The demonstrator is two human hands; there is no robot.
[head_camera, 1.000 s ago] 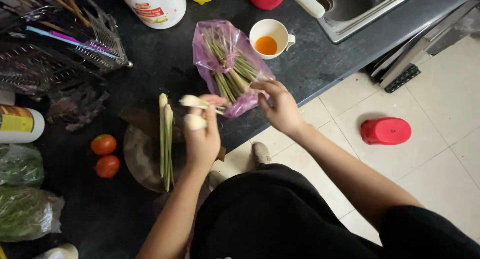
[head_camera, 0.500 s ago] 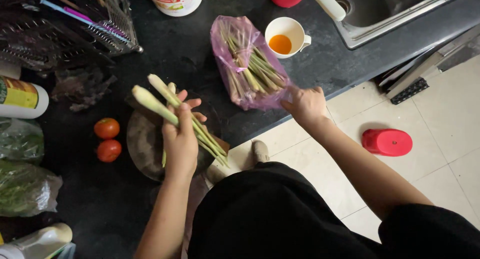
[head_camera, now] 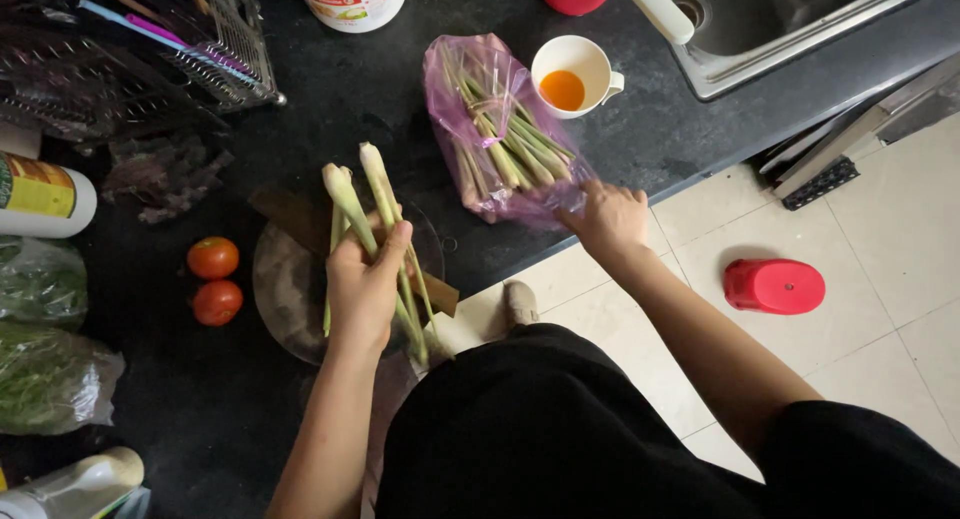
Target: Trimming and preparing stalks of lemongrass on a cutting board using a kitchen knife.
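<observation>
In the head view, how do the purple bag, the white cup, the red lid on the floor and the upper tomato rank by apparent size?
1. Purple bag
2. Red lid and white cup: look alike, and the floor lies farther from the camera, so unranked
3. Upper tomato

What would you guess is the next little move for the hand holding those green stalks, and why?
Probably lowering the stalks onto the round board. The left hand grips them right above it, while the right hand rests at the open end of the pink bag, where more stalks lie.
</observation>
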